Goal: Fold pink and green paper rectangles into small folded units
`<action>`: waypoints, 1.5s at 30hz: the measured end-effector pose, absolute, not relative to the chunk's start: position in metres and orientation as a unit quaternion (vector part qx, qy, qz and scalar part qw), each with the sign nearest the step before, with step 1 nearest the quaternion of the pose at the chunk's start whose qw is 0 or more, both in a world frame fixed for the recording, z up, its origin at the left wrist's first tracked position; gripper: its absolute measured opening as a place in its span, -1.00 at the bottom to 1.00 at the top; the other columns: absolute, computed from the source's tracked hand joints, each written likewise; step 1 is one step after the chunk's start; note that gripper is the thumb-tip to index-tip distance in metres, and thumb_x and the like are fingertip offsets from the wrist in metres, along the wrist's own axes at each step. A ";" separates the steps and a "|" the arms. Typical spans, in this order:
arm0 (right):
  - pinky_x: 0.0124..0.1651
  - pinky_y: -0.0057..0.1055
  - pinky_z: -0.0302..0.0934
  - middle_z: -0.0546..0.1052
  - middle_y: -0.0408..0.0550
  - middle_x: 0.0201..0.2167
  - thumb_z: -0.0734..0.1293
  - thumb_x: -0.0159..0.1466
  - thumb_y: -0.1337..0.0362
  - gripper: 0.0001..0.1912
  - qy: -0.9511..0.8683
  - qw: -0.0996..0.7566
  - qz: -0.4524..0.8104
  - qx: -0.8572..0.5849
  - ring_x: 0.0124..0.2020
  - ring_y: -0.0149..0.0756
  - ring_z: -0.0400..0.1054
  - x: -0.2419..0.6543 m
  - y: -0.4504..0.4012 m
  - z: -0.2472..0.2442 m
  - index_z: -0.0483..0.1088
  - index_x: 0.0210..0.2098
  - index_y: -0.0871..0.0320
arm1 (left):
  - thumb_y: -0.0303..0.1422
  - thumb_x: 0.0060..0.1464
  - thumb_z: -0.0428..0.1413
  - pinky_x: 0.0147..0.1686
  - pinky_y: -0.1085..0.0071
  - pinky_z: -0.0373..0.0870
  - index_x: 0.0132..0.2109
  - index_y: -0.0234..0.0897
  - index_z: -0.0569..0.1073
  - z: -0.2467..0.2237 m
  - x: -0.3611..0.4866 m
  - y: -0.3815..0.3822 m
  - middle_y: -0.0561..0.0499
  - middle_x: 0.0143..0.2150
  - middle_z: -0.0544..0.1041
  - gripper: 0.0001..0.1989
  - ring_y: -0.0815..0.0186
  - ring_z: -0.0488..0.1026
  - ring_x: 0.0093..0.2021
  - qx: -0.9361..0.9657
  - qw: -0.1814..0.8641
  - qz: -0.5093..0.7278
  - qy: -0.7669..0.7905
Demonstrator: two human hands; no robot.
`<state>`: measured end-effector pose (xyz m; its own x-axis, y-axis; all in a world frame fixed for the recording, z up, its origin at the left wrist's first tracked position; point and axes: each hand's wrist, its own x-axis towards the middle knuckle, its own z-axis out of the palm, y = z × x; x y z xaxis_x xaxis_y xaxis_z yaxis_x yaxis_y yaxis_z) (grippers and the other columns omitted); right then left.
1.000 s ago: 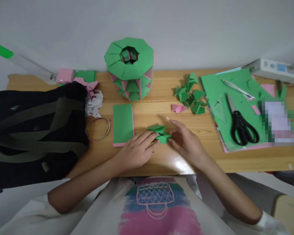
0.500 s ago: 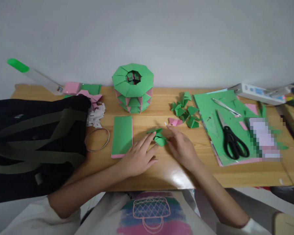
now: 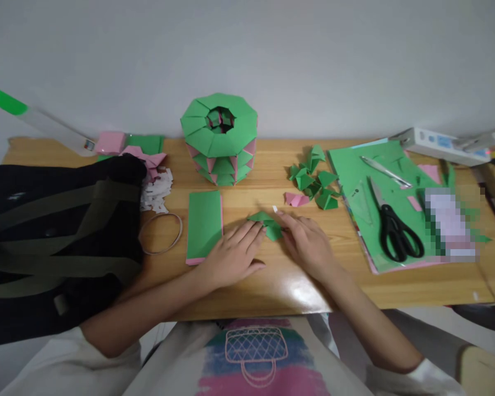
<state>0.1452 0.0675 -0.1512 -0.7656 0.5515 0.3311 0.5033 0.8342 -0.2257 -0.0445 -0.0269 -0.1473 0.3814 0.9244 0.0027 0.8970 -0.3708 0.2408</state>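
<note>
A folded green paper piece (image 3: 274, 231) lies on the wooden table between both hands. My left hand (image 3: 236, 250) rests over its left side, fingers stretched out flat and pressing on it. My right hand (image 3: 309, 245) is at the piece's right edge, with its fingers curled together. A small white tip (image 3: 274, 209) sticks out at the right fingertips; what it belongs to is hidden. Left of the hands lies a stack of green and pink paper rectangles (image 3: 204, 226). Close to the right hand are a small pink folded piece (image 3: 296, 199) and several green folded pieces (image 3: 314, 179).
A ringed green-and-pink paper construction (image 3: 220, 140) stands at the back. At left are a black bag (image 3: 58, 247), a rubber band (image 3: 180, 226) and white paper scraps (image 3: 157, 191). At right, scissors (image 3: 396, 231) and a pen (image 3: 385, 171) lie on green sheets (image 3: 355, 165), near a power strip (image 3: 441, 146).
My left fingers have flattened and moved closer together over the green piece, which now lies flatter. My right hand stays at its right edge. The camera view has shifted slightly.
</note>
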 end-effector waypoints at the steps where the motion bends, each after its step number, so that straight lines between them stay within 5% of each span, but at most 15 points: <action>1: -0.29 -0.28 0.25 0.56 0.02 -0.35 0.14 0.29 0.47 -0.55 -0.939 0.194 0.056 -0.279 -0.35 -0.16 0.39 0.145 0.068 -0.151 0.18 0.17 0.18 | -0.08 0.15 0.06 0.22 0.19 0.09 0.22 -0.50 0.23 -0.148 -0.045 -0.027 -0.33 0.24 0.32 -0.34 0.02 0.21 0.27 0.826 0.100 0.066 0.550; 16: -0.35 -0.31 0.24 0.57 0.02 -0.38 0.18 0.26 0.50 -0.54 -0.941 0.228 0.027 -0.247 -0.40 -0.16 0.39 0.141 0.070 -0.157 0.16 0.15 0.25 | 0.02 0.18 -0.07 0.23 0.25 -0.01 0.21 -0.50 0.28 -0.145 -0.043 -0.026 -0.22 0.22 0.37 -0.32 0.09 0.24 0.23 0.846 0.028 0.027 0.531; 27: -0.27 -0.31 0.26 0.59 -0.01 -0.22 0.22 0.28 0.49 -0.34 -0.941 0.266 0.080 -0.193 -0.29 -0.21 0.42 0.153 0.070 -0.160 -0.04 0.31 0.09 | 0.01 0.14 0.01 0.22 0.23 0.02 0.18 -0.45 0.30 -0.147 -0.041 -0.029 -0.23 0.19 0.39 -0.34 0.07 0.27 0.21 0.846 0.024 0.057 0.530; 38: -0.22 -0.28 0.35 0.57 0.06 -0.17 0.25 0.24 0.48 -0.38 -0.933 0.260 0.144 -0.205 -0.19 -0.18 0.46 0.150 0.074 -0.167 0.05 0.25 0.08 | -0.04 0.16 0.03 0.22 0.21 0.04 0.15 -0.48 0.32 -0.151 -0.041 -0.031 -0.23 0.16 0.43 -0.38 0.07 0.28 0.20 0.836 0.019 0.077 0.543; 45: -0.29 -0.26 0.33 0.59 -0.03 -0.28 0.24 0.26 0.46 -0.42 -0.913 0.296 0.147 -0.241 -0.30 -0.19 0.47 0.143 0.070 -0.162 0.06 0.23 0.04 | -0.11 0.19 0.01 0.22 0.19 0.08 0.19 -0.47 0.28 -0.153 -0.043 -0.032 -0.20 0.18 0.41 -0.43 0.08 0.25 0.23 0.822 0.074 0.101 0.555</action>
<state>0.1429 0.0703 -0.1622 -0.7089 0.5273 0.4685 0.3535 0.8403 -0.4109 -0.0432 -0.0317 -0.1525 0.3632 0.9278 0.0847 0.8978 -0.3729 0.2343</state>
